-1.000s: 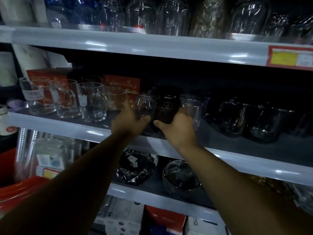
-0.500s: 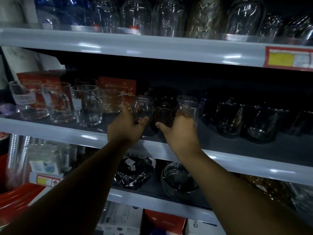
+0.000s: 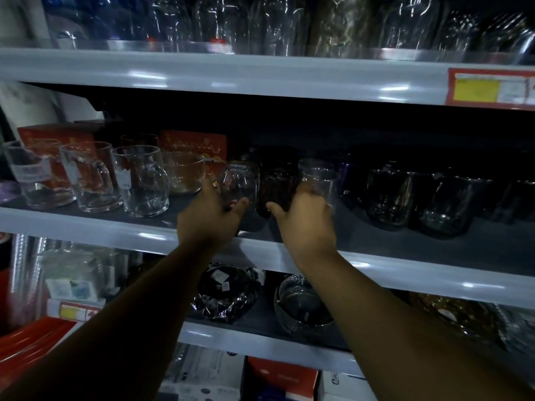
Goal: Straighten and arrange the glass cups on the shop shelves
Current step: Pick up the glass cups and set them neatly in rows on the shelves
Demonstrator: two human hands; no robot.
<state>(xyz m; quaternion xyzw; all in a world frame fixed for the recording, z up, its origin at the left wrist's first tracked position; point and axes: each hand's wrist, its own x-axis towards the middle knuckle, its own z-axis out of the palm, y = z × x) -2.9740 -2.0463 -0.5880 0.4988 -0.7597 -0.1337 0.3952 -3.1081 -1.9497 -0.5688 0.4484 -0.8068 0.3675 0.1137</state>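
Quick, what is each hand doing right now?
Left hand: holding the round clear glass.
Right hand: fingers on the clear tumbler, thumb by the dark glass; grip cannot be told.

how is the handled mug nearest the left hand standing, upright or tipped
Upright: the mug has its open rim on top and its thick base flat on the shelf.

Exposure: dim, with a cool bluish cast; the back of the middle shelf (image 3: 376, 244) sinks almost to black.
Light source: overhead and frontal, drawing long pale streaks on the upper shelf edge (image 3: 260, 79).
Glare: small glints on the glass mugs (image 3: 139, 180) and the top-row jars (image 3: 278, 21).
Shadows: forearms near silhouette at the lower border; dark cups (image 3: 443, 204) barely part from the background.
Blur: fingers of the right hand (image 3: 304, 227) smeared by motion.
Distortion: shelf edges bow toward the frame corners.
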